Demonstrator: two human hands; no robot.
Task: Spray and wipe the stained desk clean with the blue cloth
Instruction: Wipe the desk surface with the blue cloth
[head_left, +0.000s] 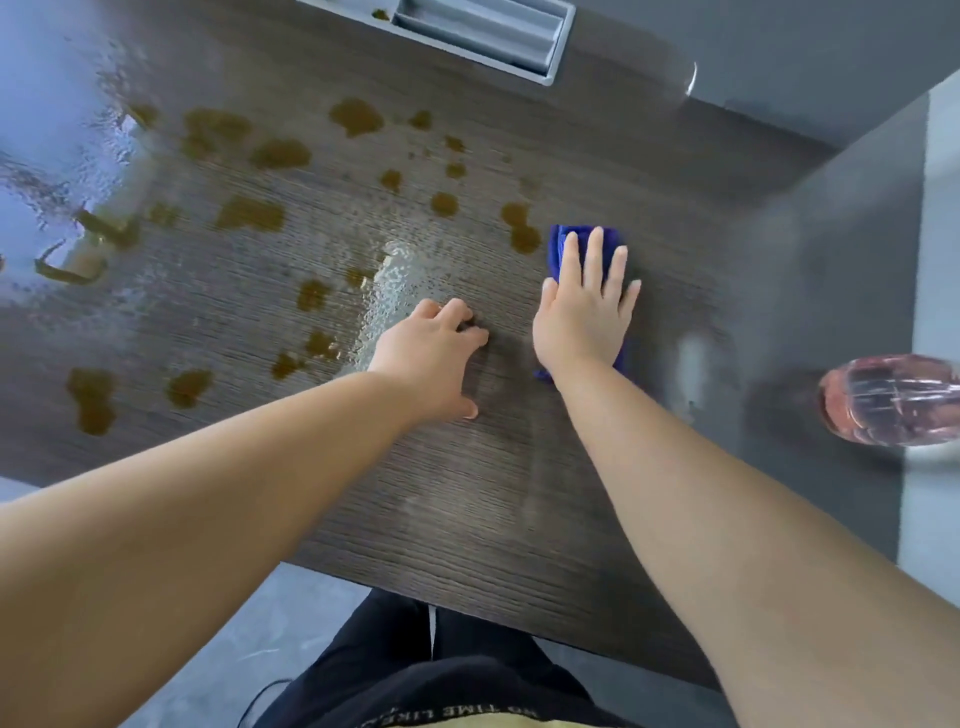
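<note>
Brown stains (523, 238) left of blue cloth (559, 254); pink bottle (891, 400) well apart, right.

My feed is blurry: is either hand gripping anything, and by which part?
Nothing is gripped. The right hand presses flat on the blue cloth, fingers straight; the left hand rests on the desk, holding nothing.

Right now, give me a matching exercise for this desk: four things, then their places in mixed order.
Things:
1 blue cloth
2 left hand
3 pink bottle
4 brown stains

Places:
A far right of the view
B under the flat right hand
C scattered over the desk's left and middle
D resting on bare desk, holding nothing

Pairs: 1-B, 2-D, 3-A, 4-C
</note>
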